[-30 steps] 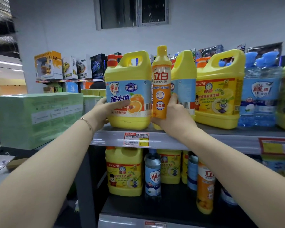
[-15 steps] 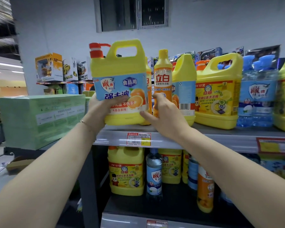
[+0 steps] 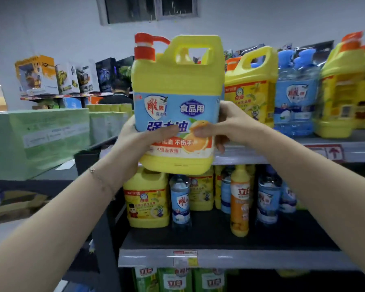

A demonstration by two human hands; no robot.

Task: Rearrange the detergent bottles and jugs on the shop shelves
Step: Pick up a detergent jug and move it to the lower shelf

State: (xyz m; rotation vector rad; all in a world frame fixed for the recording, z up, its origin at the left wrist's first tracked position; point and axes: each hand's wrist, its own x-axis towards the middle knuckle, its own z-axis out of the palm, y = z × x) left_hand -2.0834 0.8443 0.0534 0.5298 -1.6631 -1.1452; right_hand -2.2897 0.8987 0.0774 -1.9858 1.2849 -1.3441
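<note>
both hands (image 3: 148,142) gripping yellow jug (image 3: 177,102), clear of top shelf (image 3: 303,153)

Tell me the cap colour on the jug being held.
Orange-red cap on the yellow jug, seen in the head view.

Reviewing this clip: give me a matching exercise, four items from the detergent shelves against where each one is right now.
Things:
1. blue-label yellow jug
2. orange squeeze bottle
3. pale blue jug
4. green boxes

Places:
A. upper shelf, right side
B. left of the shelving
C. held in both hands, off the shelf
D. middle shelf

Pairs: 1-C, 2-D, 3-A, 4-B
</note>
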